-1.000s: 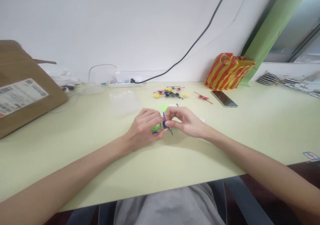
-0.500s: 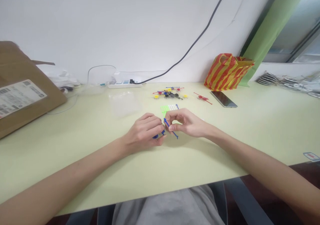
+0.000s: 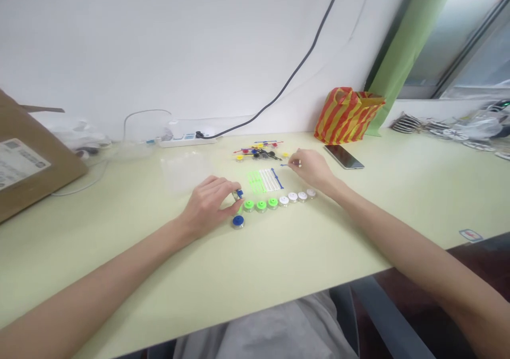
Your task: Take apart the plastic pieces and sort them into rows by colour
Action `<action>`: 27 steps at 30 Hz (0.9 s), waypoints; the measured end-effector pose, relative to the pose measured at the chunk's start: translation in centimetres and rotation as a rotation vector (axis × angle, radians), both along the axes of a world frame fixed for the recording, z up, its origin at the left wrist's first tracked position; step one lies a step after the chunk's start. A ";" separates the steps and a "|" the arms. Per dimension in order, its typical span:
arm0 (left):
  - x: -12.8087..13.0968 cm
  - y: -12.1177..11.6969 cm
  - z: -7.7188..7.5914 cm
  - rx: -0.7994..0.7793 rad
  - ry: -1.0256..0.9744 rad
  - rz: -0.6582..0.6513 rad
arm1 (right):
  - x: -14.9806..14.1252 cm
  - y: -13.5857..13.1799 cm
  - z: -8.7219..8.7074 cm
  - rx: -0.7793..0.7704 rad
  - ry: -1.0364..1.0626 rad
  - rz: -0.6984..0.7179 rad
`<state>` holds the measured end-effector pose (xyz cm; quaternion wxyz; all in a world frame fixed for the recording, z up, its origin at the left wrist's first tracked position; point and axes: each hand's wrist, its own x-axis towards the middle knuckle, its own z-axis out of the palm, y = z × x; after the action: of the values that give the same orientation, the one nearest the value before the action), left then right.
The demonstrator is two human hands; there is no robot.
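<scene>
My left hand rests on the pale green table, its fingers pinched on a small blue piece. Just below it lies a blue disc. A row of green discs and white discs runs to the right. Behind the row lie green sticks, white sticks and one blue stick. My right hand is farther back, pinched on a thin blue stick, near a pile of coloured parts.
A phone and a red-and-yellow striped bag sit at the back right. A white power strip with a black cable lies by the wall. A cardboard box stands at left, a clear plastic bag behind my left hand.
My hands have parted. The right hand moved back and right toward the coloured pile, uncovering the row of discs. The blue disc now lies on the table. The view has shifted left.
</scene>
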<state>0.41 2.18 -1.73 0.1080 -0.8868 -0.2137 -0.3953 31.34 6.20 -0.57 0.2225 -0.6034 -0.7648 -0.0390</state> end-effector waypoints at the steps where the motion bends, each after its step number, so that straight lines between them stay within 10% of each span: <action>1: 0.0 0.1 0.0 -0.003 -0.001 0.016 | 0.3 0.4 -0.2 -0.033 -0.067 -0.042; 12: 0.1 0.2 -0.3 0.015 0.007 -0.013 | -1.3 0.1 0.0 -0.144 -0.474 -0.048; 27: 0.3 0.1 -0.3 0.015 0.033 -0.016 | 1.3 1.7 -1.2 -0.214 -0.030 0.054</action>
<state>0.76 2.26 -2.02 0.1148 -0.8941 -0.2017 -0.3830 32.63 7.85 -1.77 0.1461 -0.6023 -0.7838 0.0399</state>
